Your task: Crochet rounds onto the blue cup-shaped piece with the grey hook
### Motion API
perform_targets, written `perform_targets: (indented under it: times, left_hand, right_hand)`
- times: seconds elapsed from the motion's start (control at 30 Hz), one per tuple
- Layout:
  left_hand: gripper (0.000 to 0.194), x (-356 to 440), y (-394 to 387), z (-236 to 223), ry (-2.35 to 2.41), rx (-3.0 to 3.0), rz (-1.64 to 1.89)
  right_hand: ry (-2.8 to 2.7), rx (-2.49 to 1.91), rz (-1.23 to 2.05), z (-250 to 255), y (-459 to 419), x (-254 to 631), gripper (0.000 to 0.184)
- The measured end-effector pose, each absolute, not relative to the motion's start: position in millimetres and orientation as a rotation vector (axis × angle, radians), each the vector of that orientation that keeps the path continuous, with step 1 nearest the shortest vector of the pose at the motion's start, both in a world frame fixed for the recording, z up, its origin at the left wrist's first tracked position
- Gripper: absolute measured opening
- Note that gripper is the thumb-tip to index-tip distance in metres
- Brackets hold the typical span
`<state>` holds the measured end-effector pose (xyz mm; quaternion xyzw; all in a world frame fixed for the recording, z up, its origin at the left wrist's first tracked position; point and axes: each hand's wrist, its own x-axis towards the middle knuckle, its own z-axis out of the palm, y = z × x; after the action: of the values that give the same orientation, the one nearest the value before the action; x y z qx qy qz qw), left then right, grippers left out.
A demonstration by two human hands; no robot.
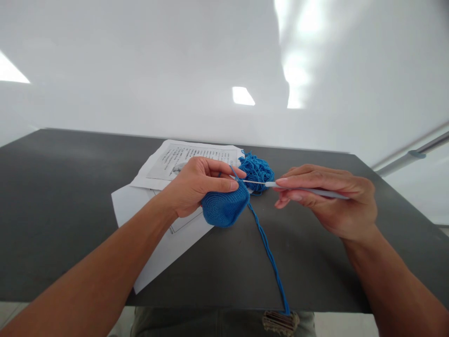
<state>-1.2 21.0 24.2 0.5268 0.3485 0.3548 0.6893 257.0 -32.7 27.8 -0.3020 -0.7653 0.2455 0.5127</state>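
Pinched between the thumb and fingers of my left hand (199,182) is a rounded blue crochet piece (224,206), its stitches running in rings. A strand of blue yarn passes over my left index finger. My right hand (326,192) grips a crochet hook (271,184) by its pale grey handle. The hook's thin metal shaft points left and reaches the top edge of the crochet piece; its tip is too small to make out. Behind the hook lies a tangled heap of blue yarn (257,171).
Printed sheets of paper (157,267) lie under and behind my left hand on the dark grey table (315,271). A doubled blue yarn tail (266,248) runs down to the table's front edge. A shiny white wall (157,70) rises behind the table.
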Motion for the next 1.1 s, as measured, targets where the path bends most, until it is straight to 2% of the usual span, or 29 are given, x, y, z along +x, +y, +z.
perform_targets:
  times: [0.37, 0.87, 1.1]
  left_hand:
    - [0.017, -3, 22, 24, 0.791, 1.221, 0.75]
    - [0.006, -4, 22, 20, 0.659, 1.267, 0.702]
    - [0.007, -1, 22, 22, 0.697, 1.202, 0.7]
  right_hand:
    - [-1.96, -0.731, 0.491, 36, -34, 260, 0.034]
    - [-1.791, -0.703, 0.808, 33, -33, 269, 0.02]
    - [-1.885, -0.722, 0.684, 38, -33, 268, 0.029]
